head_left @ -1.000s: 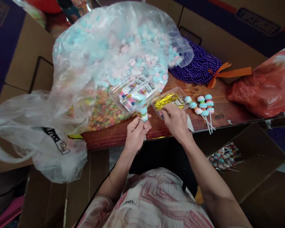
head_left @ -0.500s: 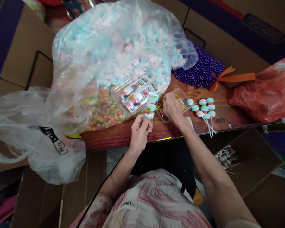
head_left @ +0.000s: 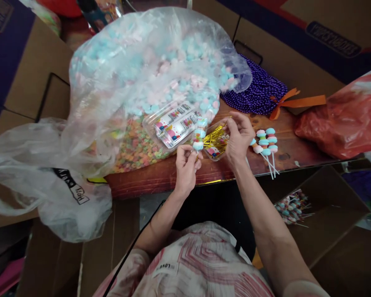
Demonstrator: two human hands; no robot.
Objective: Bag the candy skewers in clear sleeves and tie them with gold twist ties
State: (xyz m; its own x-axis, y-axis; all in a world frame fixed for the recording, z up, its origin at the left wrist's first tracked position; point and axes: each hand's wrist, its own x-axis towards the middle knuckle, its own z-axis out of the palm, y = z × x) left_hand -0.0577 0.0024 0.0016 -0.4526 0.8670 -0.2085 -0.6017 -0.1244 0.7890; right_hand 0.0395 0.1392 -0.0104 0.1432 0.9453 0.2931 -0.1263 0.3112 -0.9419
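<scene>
My left hand (head_left: 186,168) pinches the lower end of a candy skewer (head_left: 199,135), held upright with blue and white puffs and fruit-coloured rings in a printed clear wrapper. My right hand (head_left: 239,138) has thumb and forefinger pinched together over the right side of a clear tray of gold twist ties (head_left: 215,139); whatever is between the fingertips is too small to make out. Behind the skewer lies a clear plastic tray (head_left: 170,146) with printed wrappers (head_left: 177,123). To the right of my right hand, several unwrapped candy skewers (head_left: 267,142) lie with white sticks toward me.
A large clear bag of pastel puffs (head_left: 136,62) and ring candies (head_left: 139,144) covers the left and back. Purple beads (head_left: 253,90) and a red bag (head_left: 340,119) lie right. Below the table edge, an open cardboard box (head_left: 330,214) holds finished-looking skewers (head_left: 292,208).
My right hand has drawn back from the twist ties, rising slightly to the right. My left hand, still on the skewer, has shifted a little right. The camera view has tilted slightly.
</scene>
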